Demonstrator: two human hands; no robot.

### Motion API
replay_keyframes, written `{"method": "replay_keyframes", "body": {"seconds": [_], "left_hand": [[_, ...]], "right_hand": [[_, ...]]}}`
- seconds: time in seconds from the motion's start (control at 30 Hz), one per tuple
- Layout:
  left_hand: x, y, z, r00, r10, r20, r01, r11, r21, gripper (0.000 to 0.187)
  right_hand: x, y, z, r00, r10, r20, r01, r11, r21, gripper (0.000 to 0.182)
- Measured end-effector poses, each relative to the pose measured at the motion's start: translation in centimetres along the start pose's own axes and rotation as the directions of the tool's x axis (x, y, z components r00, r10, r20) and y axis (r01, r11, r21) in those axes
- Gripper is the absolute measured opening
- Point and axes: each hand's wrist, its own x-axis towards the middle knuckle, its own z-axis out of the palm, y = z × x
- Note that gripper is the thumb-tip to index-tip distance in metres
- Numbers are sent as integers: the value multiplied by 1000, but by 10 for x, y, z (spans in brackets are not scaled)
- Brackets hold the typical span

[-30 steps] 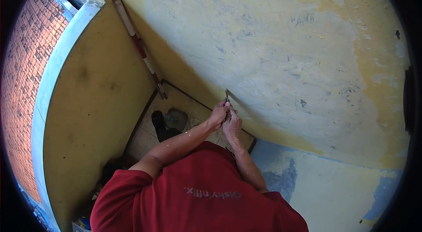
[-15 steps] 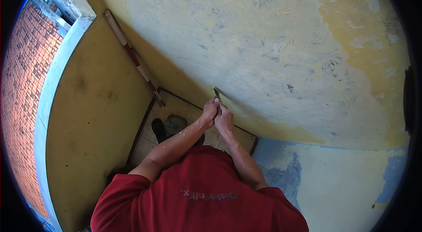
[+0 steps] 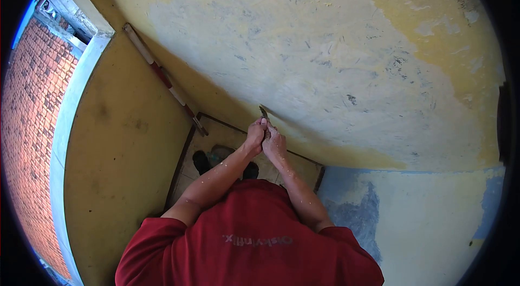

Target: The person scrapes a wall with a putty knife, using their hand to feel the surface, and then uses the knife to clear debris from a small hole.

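Both of my hands are together in front of me, close to the wall [image 3: 303, 37]. My left hand [image 3: 255, 136] is closed, its thumb up near the base of a scraper's blade. My right hand [image 3: 274, 144] is wrapped round the same scraper [image 3: 263, 111], hiding most of its handle. The thin dark blade sticks out past the fingers and points up toward the lower part of the wall, its tip at the yellow strip below the scraped area. White flecks dot my right hand and both forearms.
A red and white pole [image 3: 161, 73] leans in the corner on the left. My dark shoes [image 3: 201, 162] stand on the tiled floor [image 3: 222, 133] by a greyish object. A low yellow wall [image 3: 116, 123] rises at left, with tiled roofs beyond it. Blue and pale wall [image 3: 428, 221] lies to the right.
The view has shifted slightly. Both hands stay together on the scraper, its blade still pointing at the wall's lower part.
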Motion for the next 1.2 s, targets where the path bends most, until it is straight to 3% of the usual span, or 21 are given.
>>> {"method": "replay_keyframes", "body": {"seconds": [0.1,0.27,0.3,0.47,0.53,0.6,0.67,0.8,0.87,0.9,1.0,1.1,1.2], "left_hand": [[-3,8,4,1000,-21,15,23,990,-139,12],[13,-1,-16,998,-53,-29,51,997,-60,11],[11,-2,-11,997,-45,-64,36,992,-125,11],[8,-4,-13,994,-55,-93,50,997,-59,13],[10,9,-6,994,-71,-85,69,997,-24,13],[-7,4,4,998,-57,-24,52,980,-193,13],[2,-3,1,1000,-14,9,15,993,-118,12],[16,-6,-8,986,-141,-92,132,986,-105,11],[1,-9,-4,994,-109,-2,105,969,-222,11],[-2,-10,2,994,-108,-2,105,976,-188,10],[11,-13,-7,995,-98,-2,96,982,-160,11],[2,-16,-4,992,-123,-9,119,976,-180,11],[10,-13,-5,993,-120,-3,116,971,-210,11]], "right_hand": [[4,-4,-1,989,-106,-101,114,990,78,35],[13,-12,-2,997,-31,66,34,999,-37,35],[8,-7,2,994,-108,-19,107,994,-13,35],[11,7,13,998,-47,36,49,997,-51,36],[19,2,10,995,-63,75,68,995,-69,36],[2,2,0,997,-80,-12,79,996,-30,36],[9,0,-2,999,-48,-4,48,997,-58,37],[18,10,13,999,4,52,2,992,-129,37],[6,18,13,994,-80,-68,75,994,-76,35],[1,0,-2,1000,-3,2,3,994,-105,35],[10,12,11,999,37,12,-34,984,-177,35],[5,17,12,996,-77,-53,70,991,-117,35],[10,5,2,1000,5,12,-4,994,-108,35]]}}
